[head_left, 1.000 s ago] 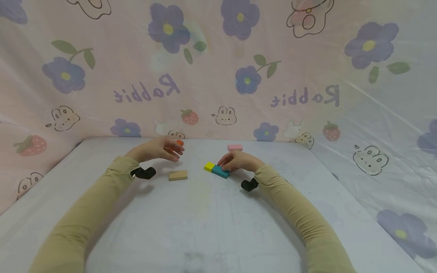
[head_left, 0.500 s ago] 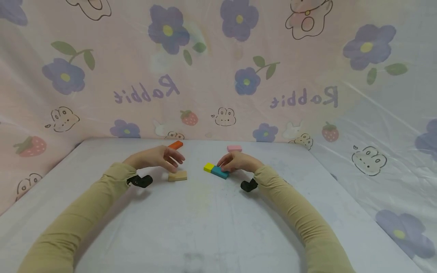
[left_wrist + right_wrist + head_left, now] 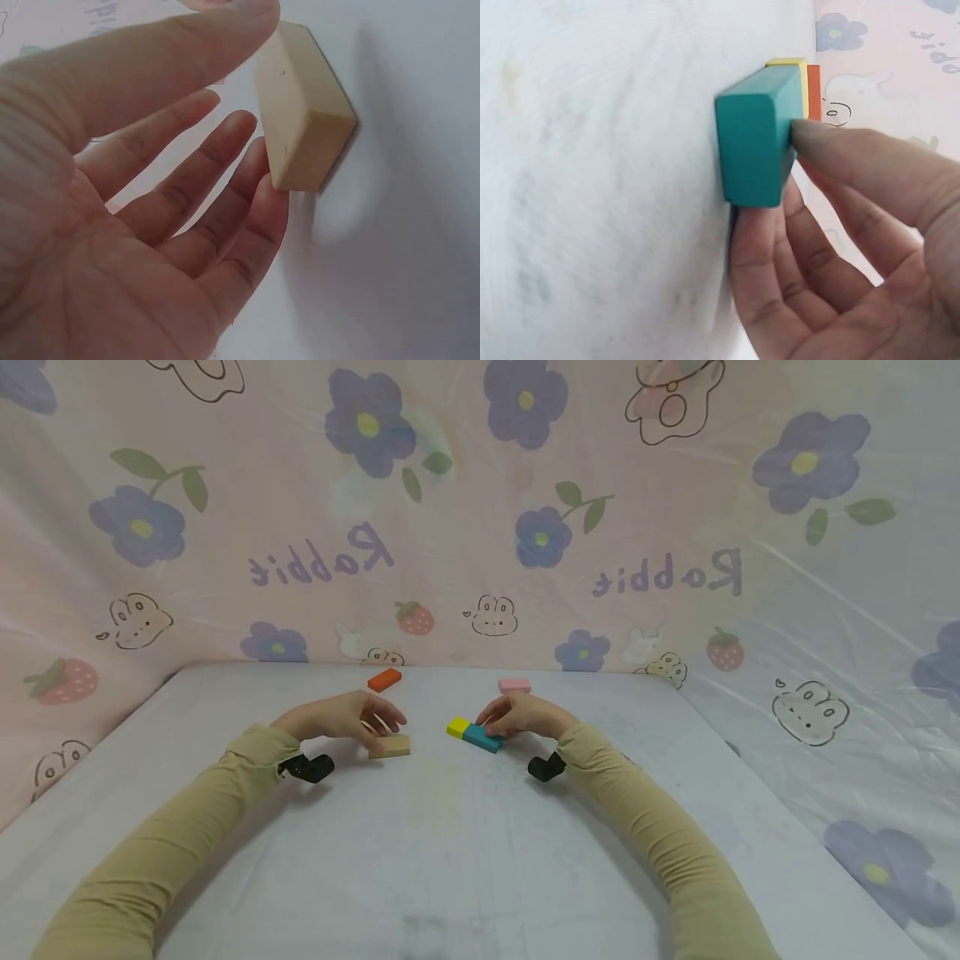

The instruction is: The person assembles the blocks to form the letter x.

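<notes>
My left hand (image 3: 341,718) is at a beige wooden block (image 3: 390,747) that lies flat on the table. In the left wrist view its thumb overlaps the far end of the beige block (image 3: 300,90), while the little finger is right at the block's lower edge. Those fingers look loosely extended. My right hand (image 3: 525,716) pinches a teal block (image 3: 482,737), thumb on one face and fingertips under the opposite one in the right wrist view. A yellow block (image 3: 458,727) sits end to end with the teal one.
An orange block (image 3: 385,679) lies beyond my left hand, toward the back of the table. Past my right hand sits a pink block (image 3: 514,686). A printed cloth wall (image 3: 450,502) rises along the table's back edge.
My left hand has come down and toward me, from above the orange block to the beige block, uncovering the orange one. The right hand stays on the teal block.
</notes>
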Tool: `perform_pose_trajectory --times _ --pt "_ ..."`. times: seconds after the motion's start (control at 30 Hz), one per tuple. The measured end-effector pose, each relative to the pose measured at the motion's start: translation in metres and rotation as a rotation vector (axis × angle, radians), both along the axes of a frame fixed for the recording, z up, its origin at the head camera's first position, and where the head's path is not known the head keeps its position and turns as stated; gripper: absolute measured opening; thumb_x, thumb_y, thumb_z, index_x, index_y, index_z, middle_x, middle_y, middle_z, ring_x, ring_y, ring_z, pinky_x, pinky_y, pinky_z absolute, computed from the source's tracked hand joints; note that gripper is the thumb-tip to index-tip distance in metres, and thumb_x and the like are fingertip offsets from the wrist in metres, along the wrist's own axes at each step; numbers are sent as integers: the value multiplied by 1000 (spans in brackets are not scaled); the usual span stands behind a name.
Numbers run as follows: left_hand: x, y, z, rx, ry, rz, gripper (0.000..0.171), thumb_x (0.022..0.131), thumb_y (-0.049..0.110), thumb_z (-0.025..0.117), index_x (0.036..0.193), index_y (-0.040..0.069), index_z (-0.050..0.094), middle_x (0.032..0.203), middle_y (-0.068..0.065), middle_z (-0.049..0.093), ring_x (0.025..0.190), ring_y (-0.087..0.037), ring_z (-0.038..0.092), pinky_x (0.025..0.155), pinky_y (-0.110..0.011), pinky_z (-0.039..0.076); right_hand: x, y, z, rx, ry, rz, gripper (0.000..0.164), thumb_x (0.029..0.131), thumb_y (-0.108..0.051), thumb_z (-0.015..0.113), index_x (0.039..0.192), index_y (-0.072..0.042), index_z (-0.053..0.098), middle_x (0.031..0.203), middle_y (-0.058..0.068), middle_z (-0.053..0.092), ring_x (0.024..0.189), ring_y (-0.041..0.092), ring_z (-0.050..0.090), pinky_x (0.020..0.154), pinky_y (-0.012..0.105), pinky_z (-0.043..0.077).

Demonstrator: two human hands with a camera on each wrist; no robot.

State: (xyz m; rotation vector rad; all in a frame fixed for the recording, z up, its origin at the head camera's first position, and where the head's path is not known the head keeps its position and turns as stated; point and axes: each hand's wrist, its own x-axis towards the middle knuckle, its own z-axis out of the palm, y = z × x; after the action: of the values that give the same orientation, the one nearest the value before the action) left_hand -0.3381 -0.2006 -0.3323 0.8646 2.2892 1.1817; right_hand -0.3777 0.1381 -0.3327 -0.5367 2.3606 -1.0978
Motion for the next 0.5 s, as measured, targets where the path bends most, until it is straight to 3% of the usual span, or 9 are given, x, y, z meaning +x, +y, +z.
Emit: perform_pose_trajectory --times 0.3,0.5 --pt "3 0 -6 -61 28 36 58 74 7 82 126 0 59 115 -12 61 106 -29 58 90 -36 48 1 0 1 0 0 -1 23 88 -9 68 111 -5 69 107 6 66 87 19 57 78 28 49" --pt "3 0 -11 -68 60 28 56 72 7 83 124 3 61 113 -10 61 100 -27 58 86 -35 48 1 0 1 1 2 2 23 89 -8 68 111 -5 68 108 5 66 87 18 57 77 27 49"
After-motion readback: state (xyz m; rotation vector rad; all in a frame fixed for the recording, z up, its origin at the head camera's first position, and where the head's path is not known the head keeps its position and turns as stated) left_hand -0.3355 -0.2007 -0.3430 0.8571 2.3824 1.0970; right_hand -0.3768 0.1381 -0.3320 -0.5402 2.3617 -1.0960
